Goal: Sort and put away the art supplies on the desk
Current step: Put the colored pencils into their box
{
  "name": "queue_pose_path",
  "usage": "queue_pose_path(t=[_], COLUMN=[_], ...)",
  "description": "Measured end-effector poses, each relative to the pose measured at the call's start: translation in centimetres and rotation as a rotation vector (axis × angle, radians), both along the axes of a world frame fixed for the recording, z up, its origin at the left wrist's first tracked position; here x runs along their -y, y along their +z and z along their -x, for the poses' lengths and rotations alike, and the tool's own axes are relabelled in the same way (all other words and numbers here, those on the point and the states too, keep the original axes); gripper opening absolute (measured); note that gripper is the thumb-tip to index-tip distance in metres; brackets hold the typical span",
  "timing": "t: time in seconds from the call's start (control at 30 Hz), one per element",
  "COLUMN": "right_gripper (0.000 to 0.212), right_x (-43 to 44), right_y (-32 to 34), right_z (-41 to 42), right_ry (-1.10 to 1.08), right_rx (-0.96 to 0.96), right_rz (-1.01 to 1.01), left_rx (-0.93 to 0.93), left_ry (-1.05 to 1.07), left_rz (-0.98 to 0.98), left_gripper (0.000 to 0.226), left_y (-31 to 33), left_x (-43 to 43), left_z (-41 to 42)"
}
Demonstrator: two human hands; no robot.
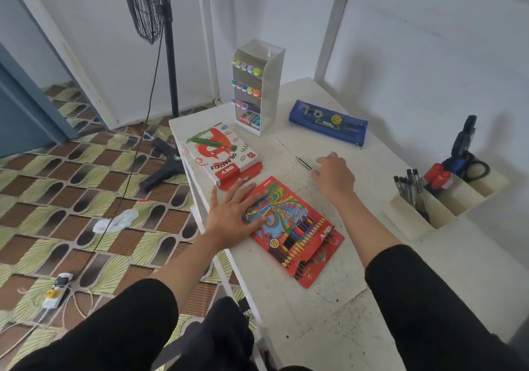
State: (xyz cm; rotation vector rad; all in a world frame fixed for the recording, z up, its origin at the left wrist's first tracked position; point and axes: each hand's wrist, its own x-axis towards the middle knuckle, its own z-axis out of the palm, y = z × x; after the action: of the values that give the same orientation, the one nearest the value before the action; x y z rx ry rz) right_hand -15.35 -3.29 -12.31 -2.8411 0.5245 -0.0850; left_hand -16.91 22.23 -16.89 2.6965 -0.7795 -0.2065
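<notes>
The person's left hand point(234, 210) lies flat with the fingers straight and spread. The palm and fingers press on the far end of a red colour pencil box point(294, 233), and the hand grips nothing. The right hand point(333, 174) rests palm down on the white surface point(315, 313), its fingers loosely bent and holding nothing. Its fingertips are just beside the near end of a thin pen point(304, 163) that lies loose on the surface. Whether they touch the pen cannot be told.

The colour pencil box lies flat and at a slant between the two forearms, near the left edge of the surface. Just beyond the left hand, an oil pastels box point(220, 153) lies flat at the far left corner. Behind it a white marker rack point(257, 87) stands upright, with rows of coloured caps in its tiers. A blue pencil case point(329, 121) lies flat beyond the right hand, near the wall. At the right edge, a cream desk organiser point(446, 198) holds dark pens point(409, 187) in its nearer compartment and scissors point(475, 167) in a farther one. A standing fan point(170, 55) is on the patterned floor point(57, 184) to the left.
</notes>
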Motion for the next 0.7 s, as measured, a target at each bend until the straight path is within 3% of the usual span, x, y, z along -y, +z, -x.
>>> queue_pose_path(t=[0.17, 0.27, 0.47, 0.57, 0.7], right_gripper=[0.019, 0.01, 0.01, 0.024, 0.041], right_x=[-0.2, 0.0, 0.7, 1.1, 1.3], right_y=[-0.8, -0.5, 3.6, 5.1, 5.3], right_z=[-0.3, 0.3, 4.0, 7.1, 11.6], right_ry=[0.011, 0.006, -0.004, -0.011, -0.175], right_rx=[-0.028, 0.01, 0.169, 0.197, 0.264], right_rz=[0.151, 0.108, -0.339, -0.53, -0.782], left_rx=[-0.001, 0.0, 0.026, 0.03, 0.029], left_ry=[0.002, 0.0, 0.003, -0.003, 0.002], left_rz=[-0.005, 0.002, -0.005, 0.005, -0.003], left_gripper=[0.075, 0.074, 0.075, 0.077, 0.081], left_y=[0.1, 0.1, -0.3, -0.2, -0.2], left_x=[0.0, 0.0, 0.0, 0.0, 0.1], left_z=[0.0, 0.0, -0.1, 0.0, 0.0])
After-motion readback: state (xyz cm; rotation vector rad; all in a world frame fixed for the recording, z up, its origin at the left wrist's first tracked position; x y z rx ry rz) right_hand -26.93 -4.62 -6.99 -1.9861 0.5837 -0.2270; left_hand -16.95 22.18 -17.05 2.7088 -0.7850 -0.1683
